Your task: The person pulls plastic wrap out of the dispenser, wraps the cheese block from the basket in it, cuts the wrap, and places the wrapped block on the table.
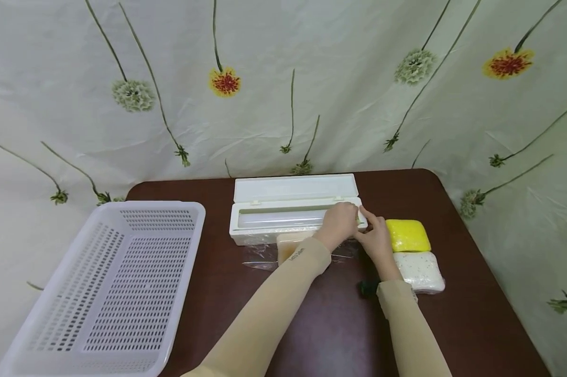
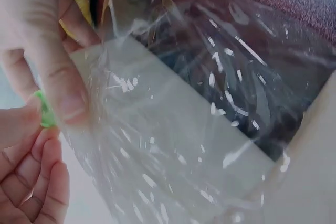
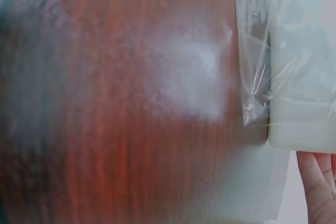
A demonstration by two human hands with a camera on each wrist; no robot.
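Observation:
A white cling film box [image 1: 260, 238] lies on the table with its lid [image 1: 295, 188] raised and a roll [image 1: 283, 219] inside. Clear film [image 2: 157, 129] stretches from it over a pale beige block [image 1: 288, 243]. At the box's right end my left hand [image 1: 337, 225] pinches a small green slider [image 2: 46, 109] between thumb and finger. My right hand [image 1: 378, 241] grips that same end, thumb in front and fingers round the corner; in the right wrist view only a few fingers [image 3: 317, 184] show, below the block's corner.
A white perforated basket [image 1: 196, 246] stands at the table's left. To the right lie a yellow block [image 1: 408, 235] and a speckled white block [image 1: 420, 272], which looks film-wrapped. A small dark green object [image 1: 368, 289] sits near my right wrist. Behind the table hangs a flowered curtain [image 1: 264, 131].

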